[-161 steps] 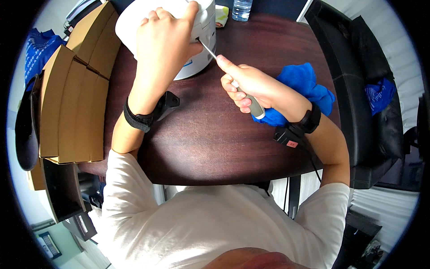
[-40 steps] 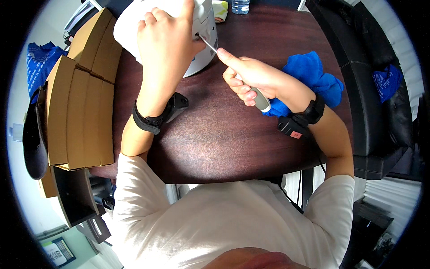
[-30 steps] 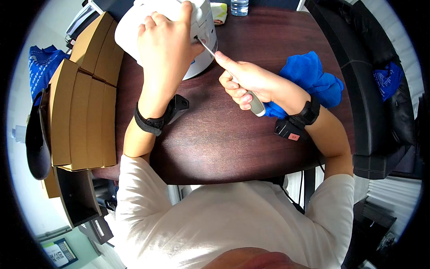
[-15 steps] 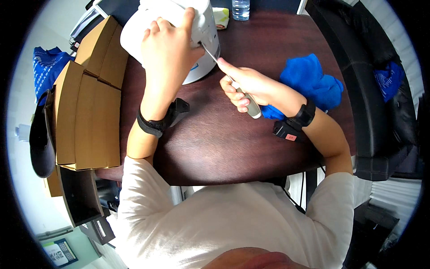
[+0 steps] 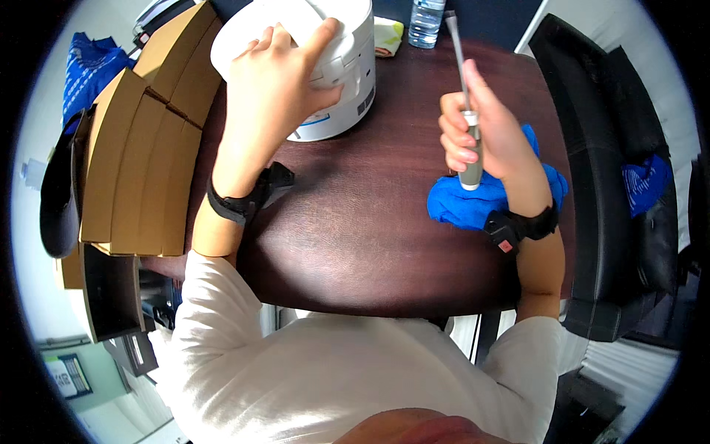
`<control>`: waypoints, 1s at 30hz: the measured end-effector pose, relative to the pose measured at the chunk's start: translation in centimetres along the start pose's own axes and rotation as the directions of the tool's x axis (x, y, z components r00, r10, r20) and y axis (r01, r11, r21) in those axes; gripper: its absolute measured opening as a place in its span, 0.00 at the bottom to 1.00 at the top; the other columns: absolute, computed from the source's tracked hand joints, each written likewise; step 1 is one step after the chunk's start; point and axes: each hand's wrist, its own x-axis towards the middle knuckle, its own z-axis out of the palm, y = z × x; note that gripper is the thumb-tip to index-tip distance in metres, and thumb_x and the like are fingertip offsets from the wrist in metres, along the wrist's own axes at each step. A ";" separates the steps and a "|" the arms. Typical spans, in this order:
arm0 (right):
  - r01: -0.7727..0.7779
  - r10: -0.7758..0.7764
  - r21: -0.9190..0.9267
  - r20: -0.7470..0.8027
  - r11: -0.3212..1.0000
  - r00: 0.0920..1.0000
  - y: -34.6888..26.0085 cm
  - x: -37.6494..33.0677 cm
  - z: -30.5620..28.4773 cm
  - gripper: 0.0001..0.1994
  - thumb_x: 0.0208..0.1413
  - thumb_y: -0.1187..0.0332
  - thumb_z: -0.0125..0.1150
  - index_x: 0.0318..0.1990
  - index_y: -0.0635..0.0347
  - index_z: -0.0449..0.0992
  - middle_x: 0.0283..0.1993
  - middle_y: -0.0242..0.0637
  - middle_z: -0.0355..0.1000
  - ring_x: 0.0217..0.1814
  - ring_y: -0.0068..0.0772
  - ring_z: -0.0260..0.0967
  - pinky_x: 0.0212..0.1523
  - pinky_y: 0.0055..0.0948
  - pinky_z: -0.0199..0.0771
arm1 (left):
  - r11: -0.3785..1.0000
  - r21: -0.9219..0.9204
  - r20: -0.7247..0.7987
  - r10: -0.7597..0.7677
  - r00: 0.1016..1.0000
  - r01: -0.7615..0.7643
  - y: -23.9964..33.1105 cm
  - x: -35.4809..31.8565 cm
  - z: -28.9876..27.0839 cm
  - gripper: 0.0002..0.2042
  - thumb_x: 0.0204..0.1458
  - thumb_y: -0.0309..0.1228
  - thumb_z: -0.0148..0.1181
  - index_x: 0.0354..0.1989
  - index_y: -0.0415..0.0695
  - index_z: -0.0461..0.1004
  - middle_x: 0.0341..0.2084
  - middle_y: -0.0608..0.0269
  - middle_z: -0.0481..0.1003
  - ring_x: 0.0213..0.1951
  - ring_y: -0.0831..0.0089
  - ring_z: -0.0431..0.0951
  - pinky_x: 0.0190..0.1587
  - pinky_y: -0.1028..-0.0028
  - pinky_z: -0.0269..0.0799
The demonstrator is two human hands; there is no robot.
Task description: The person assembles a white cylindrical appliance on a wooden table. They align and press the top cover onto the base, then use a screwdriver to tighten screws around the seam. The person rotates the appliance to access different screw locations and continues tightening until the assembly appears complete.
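A white rounded appliance [image 5: 347, 111] like a rice cooker, with a lid on top, stands at the far left of the table. My left hand [image 5: 274, 92] grips it from above, fingers spread over the lid and thumb against its front side. To the right, my right hand [image 5: 492, 133] is closed round the grey-green handle of a screwdriver [image 5: 471, 159], thumb along the shaft. Its metal shaft points up and away, apart from the appliance. Beneath that hand and wrist lies a crumpled blue cloth [image 5: 462, 203].
Brown cardboard boxes [image 5: 137, 177] line the table's left edge. A water bottle [image 5: 427, 22] and a folded patterned cloth [image 5: 387, 37] are at the back of the dark wooden table [image 5: 355, 244]. A black padded seat [image 5: 592, 222] stands along the right side.
The screwdriver has come away from the appliance's side and swung right and upward in my right hand. The appliance now sits more upright, with my left hand still on it.
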 end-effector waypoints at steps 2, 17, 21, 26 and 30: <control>0.043 -0.044 -0.032 -0.032 0.999 0.999 -0.8 -0.5 0.0 0.33 0.63 0.34 0.30 0.17 0.52 0.57 0.11 0.26 0.51 0.09 0.22 0.50 0.14 0.27 0.59 | 0.998 -0.038 -0.007 0.040 0.999 -0.041 -1.3 -0.7 -0.4 0.34 0.32 0.41 0.73 0.55 0.63 0.69 0.27 0.54 0.74 0.33 0.55 0.79 0.38 0.64 0.77; 0.175 -0.190 -0.150 -0.094 0.973 0.977 -1.2 -1.4 0.1 0.33 0.64 0.37 0.32 0.17 0.53 0.60 0.10 0.26 0.55 0.09 0.20 0.54 0.14 0.24 0.61 | 0.997 -0.070 0.071 -0.012 0.997 0.017 -1.0 -1.8 -2.3 0.40 0.35 0.34 0.72 0.62 0.63 0.64 0.66 0.47 0.54 0.65 0.45 0.59 0.61 0.57 0.64; 0.186 -0.206 -0.179 -0.099 0.966 0.974 -1.3 -1.5 0.0 0.33 0.64 0.37 0.32 0.17 0.53 0.60 0.10 0.26 0.55 0.09 0.20 0.54 0.14 0.24 0.61 | 0.999 -0.017 0.073 0.049 0.996 -0.048 -1.0 -1.5 -2.1 0.38 0.34 0.32 0.72 0.61 0.59 0.66 0.66 0.57 0.57 0.63 0.46 0.62 0.60 0.58 0.66; 0.173 -0.195 -0.206 -0.090 0.963 0.977 -0.9 -1.2 0.0 0.32 0.64 0.37 0.33 0.17 0.53 0.60 0.11 0.26 0.55 0.09 0.19 0.54 0.15 0.24 0.61 | 0.996 -0.084 0.188 -0.024 0.982 0.041 -0.6 -1.1 -2.7 0.38 0.31 0.32 0.72 0.59 0.58 0.68 0.64 0.65 0.63 0.50 0.52 0.76 0.51 0.61 0.74; 0.160 -0.182 -0.208 -0.092 0.965 0.979 -1.0 -1.2 0.3 0.32 0.64 0.36 0.33 0.18 0.53 0.60 0.11 0.26 0.55 0.10 0.19 0.54 0.15 0.23 0.61 | 0.993 -0.114 0.146 0.054 0.988 -0.037 -2.1 -1.2 -2.4 0.38 0.29 0.32 0.72 0.58 0.56 0.69 0.62 0.65 0.66 0.44 0.57 0.79 0.48 0.64 0.76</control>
